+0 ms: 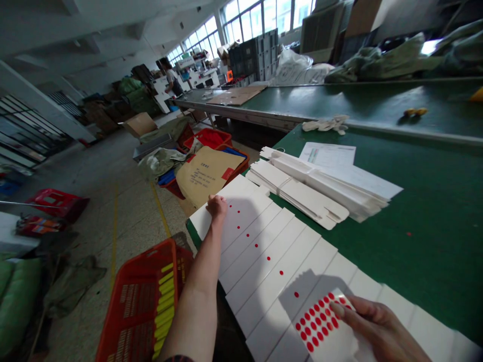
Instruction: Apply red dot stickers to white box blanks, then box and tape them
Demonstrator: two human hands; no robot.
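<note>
My right hand grips a sheet of round red stickers between thumb and fingers, above the near part of the row. Overlapping flat white cartons run along the table edge, and a line of single red dots crosses several of them. At the far end of the row, my left hand rests on or just over the last white cartons. Its fingers are curled together, and whatever lies between them is hidden. The left forearm stretches over the row's left edge.
Bundled folded white cartons and paper sheets lie on the green table, with gloves behind. Left below stands a red crate holding yellow items. Beyond are a brown paper sack and a conveyor; a person stands far off.
</note>
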